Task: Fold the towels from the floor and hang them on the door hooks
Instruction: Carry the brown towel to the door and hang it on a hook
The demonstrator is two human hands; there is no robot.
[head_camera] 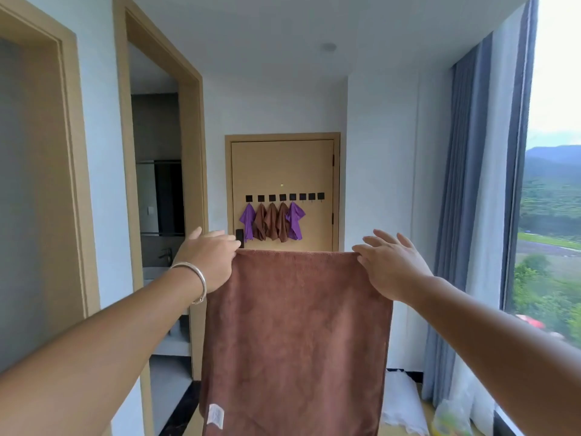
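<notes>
From the head view, the left hand (210, 259) and the right hand (393, 265) hold a large brown plush towel (295, 335) stretched out by its top corners at chest height, each pinching a corner between thumb and forefinger while the other fingers of the right hand fan out loosely. The towel hangs flat between and below the hands, a white care label (215, 416) near its lower left corner. Well beyond the hands, the tan wooden door (283, 165) carries a row of eight square black hooks (284, 197); five already bear small folded towels, two purple and three brown (273, 222), and three hooks to the right stand free. This towel looks not yet folded, so folding and hanging remain.
</notes>
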